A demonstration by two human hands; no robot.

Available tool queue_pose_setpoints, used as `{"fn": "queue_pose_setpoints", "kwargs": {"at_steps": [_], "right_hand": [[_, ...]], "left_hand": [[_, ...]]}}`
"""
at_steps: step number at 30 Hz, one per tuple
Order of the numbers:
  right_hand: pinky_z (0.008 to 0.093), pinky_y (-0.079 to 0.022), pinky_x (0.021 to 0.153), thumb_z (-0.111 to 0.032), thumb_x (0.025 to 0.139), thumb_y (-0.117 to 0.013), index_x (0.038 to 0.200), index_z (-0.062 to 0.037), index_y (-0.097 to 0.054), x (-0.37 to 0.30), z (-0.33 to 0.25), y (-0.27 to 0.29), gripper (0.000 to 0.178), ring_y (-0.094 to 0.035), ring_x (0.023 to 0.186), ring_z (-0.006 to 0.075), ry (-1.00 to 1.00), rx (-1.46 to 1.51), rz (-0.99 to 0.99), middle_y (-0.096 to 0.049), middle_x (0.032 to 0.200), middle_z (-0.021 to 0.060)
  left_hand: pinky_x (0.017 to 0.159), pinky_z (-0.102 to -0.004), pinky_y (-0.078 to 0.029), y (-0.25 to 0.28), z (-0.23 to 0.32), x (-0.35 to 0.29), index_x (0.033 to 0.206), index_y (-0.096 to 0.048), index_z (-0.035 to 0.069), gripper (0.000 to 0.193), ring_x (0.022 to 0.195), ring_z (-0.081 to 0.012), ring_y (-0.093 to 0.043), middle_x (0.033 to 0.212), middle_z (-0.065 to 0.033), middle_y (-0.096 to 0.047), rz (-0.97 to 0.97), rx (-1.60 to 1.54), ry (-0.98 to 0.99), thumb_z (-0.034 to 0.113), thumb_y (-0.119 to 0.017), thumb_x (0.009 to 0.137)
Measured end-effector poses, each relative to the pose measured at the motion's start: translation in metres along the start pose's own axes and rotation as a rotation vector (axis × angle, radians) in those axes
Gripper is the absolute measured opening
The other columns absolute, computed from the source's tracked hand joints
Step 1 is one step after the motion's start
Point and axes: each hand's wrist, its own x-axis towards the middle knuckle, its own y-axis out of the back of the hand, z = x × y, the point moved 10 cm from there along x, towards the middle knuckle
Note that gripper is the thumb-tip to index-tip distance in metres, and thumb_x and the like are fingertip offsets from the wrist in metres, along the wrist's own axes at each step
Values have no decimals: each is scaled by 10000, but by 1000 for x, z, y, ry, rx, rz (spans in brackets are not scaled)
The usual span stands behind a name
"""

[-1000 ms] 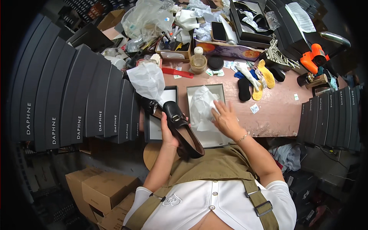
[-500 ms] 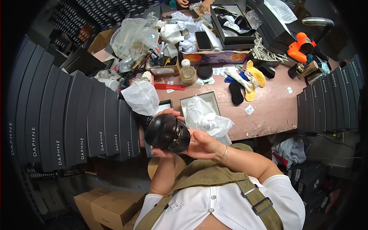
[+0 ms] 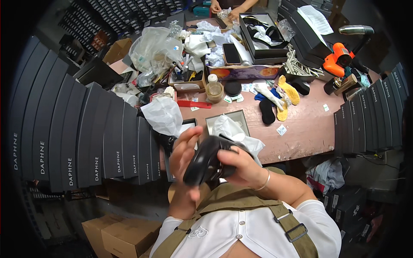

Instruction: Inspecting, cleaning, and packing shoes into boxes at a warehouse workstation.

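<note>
A glossy black shoe with metal-looking fittings on its side is held in front of my chest, tilted. My right hand grips it from the right, thumb laid across the upper. On the other side, my left hand has its fingers spread and slightly blurred; part of it is hidden behind the shoe. Just beyond the hands stands an open grey-rimmed shoe box with white tissue paper bunched in it. Another sheet of tissue paper lies beside my left hand, over dark items.
Stacked black shoe boxes wall the left and right. Farther back are a red comb, a bottle, black and yellow insoles, a phone and an orange heat gun. Another person's hands work opposite.
The shoe has turned and shifted right and slightly nearer me. My left hand has loosened from beneath it and spread its fingers; my right thumb now lies over the shoe.
</note>
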Motion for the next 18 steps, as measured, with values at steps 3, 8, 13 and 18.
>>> {"fn": "queue_pose_setpoints", "kwargs": {"at_steps": [3,8,13,18], "right_hand": [[338,-454,954,-247,917,-622,1274,-13,-478,-19,15,12,450,-559,1086,147,-57,-54,-8,-566,1206,52],[377,-335,1061,-354,606,-885,1383,36,-364,-46,57,57,1013,-461,1244,195,-225,298,-586,-481,1351,87],[321,-375,990,-288,645,-879,1282,60,-464,-66,50,-16,837,-477,1164,181,-105,-163,-949,-523,1280,90],[328,-465,694,-265,783,-794,1027,31,-577,-55,26,-94,441,-575,784,232,-87,-462,-953,-611,920,96]], "left_hand": [[953,-580,-429,-16,23,10,1130,-547,37,534,1027,-438,-590,1062,-217,-608,-249,-114,-65,407,-714,783],[959,-576,-422,-63,59,-5,969,-624,75,305,963,-365,-633,1021,-151,-625,-513,8,-117,257,-734,749],[988,-557,-415,-52,107,-28,943,-643,131,199,963,-296,-651,994,-73,-653,-378,-15,-278,233,-722,792],[1035,-607,-340,-47,120,-37,912,-616,148,176,888,-288,-624,897,-53,-599,-361,-157,-434,271,-702,820]]}}
